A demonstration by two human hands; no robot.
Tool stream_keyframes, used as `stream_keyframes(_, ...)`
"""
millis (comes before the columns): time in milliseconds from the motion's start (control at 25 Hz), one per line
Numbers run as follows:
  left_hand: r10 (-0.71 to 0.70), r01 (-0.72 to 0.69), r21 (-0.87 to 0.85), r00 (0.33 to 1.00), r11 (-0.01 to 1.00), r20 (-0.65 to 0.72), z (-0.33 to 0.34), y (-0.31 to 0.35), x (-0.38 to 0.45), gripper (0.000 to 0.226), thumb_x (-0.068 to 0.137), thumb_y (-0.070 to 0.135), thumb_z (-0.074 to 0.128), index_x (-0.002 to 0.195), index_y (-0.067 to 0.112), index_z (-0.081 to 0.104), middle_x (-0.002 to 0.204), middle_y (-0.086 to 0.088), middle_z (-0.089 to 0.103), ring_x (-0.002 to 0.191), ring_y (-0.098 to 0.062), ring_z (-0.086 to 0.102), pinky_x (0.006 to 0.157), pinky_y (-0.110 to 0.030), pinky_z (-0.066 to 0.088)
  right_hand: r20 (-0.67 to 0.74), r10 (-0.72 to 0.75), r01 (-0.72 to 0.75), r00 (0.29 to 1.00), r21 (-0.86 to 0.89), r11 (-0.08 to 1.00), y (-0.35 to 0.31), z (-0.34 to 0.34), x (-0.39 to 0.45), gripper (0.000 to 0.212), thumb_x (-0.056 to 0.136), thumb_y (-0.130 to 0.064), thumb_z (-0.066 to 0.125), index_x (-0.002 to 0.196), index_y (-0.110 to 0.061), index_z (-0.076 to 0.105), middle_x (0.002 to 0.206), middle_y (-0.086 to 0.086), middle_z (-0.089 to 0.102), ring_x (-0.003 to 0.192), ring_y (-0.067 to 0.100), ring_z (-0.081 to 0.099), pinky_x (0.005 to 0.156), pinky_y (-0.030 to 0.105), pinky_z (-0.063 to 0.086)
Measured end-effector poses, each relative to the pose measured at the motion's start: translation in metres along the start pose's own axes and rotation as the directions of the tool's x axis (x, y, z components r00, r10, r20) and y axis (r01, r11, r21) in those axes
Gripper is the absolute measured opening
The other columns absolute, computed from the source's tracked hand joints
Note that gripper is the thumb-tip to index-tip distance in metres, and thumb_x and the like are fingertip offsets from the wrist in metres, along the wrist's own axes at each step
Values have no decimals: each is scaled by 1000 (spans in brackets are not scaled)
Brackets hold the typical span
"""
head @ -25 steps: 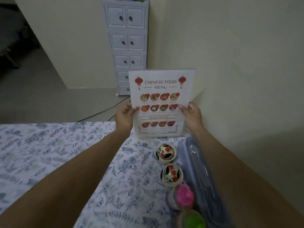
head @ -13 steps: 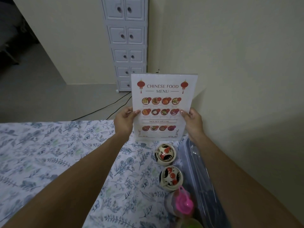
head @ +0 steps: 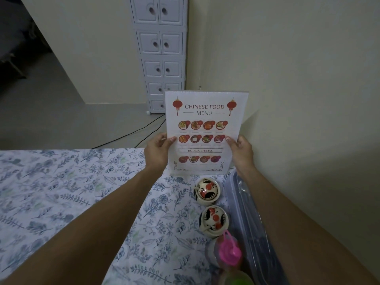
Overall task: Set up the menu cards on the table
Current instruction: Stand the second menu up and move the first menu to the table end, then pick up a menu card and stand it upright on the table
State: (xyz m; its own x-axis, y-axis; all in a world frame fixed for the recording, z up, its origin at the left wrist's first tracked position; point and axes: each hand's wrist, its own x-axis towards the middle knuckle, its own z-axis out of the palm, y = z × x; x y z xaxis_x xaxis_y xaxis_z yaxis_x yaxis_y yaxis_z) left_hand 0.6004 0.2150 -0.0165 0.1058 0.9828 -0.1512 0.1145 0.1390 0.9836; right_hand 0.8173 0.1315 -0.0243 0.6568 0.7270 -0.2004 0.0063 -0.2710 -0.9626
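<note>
A white menu card [head: 205, 120] titled "Chinese Food Menu", with red lanterns and rows of dish pictures, stands upright at the far right corner of the table [head: 61, 192]. Its bottom edge is at or just above the floral tablecloth, close to the wall. My left hand [head: 157, 153] pinches the card's left edge and my right hand [head: 240, 153] pinches its right edge, thumbs on the printed face. Whatever is behind the card is hidden.
Two lidded ceramic pots [head: 206, 191] [head: 213, 221] painted with roosters stand in a row near the card. A pink-capped bottle [head: 226, 251] and a green-capped one [head: 236, 279] follow. A clear plastic box [head: 246, 212] runs along the wall. A white drawer cabinet [head: 162, 58] stands beyond the table.
The card and both hands sit a little lower in the view than a second ago, as my head tilted. The grip on both edges is unchanged.
</note>
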Motion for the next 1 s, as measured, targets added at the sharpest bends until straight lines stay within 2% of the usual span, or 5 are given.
stream_keyframes(160,102,-115,286,993,951,60,0,5,-8,28,96,34,52,110,10,61,108,-5,70,84,-11,64,65,-19,48,-53,-66,43,996,-352,935,-10,-1,-14,40,97,-42,53,109,-3,55,107,16,70,97,34,68,83,50,58)
stream_keyframes(280,100,-179,543,980,820,173,-5,12,-9,45,98,34,46,132,4,46,137,-16,54,117,-27,55,92,-38,49,1,-82,66,997,-601,797,-22,-4,-25,45,97,-42,53,119,-3,50,118,18,63,111,36,60,87,50,55)
stream_keyframes(440,-24,-210,824,965,526,262,-20,25,-17,62,98,44,40,144,5,28,154,-17,28,145,-38,18,116,-60,18,73,-42,84,996,-802,591,-42,-9,-49,60,93,-46,53,133,-3,43,134,19,53,125,37,45,101,48,45)
stream_keyframes(640,-128,-326,879,912,348,389,-42,46,-46,69,97,52,31,150,10,19,163,-13,10,150,-39,-7,117,-59,-4,122,28,97,992,-886,453,-67,-12,-91,72,90,-53,52,142,-7,37,145,17,44,136,38,37,116,52,28)
stream_keyframes(1000,-103,-535,819,821,208,562,-132,87,-141,74,97,57,23,153,9,15,165,-9,4,152,-27,-9,118,-57,-10,97,22,82,995,-926,369,-101,0,-241,84,90,-61,46,155,-13,20,164,11,21,152,37,12,124,55,8)
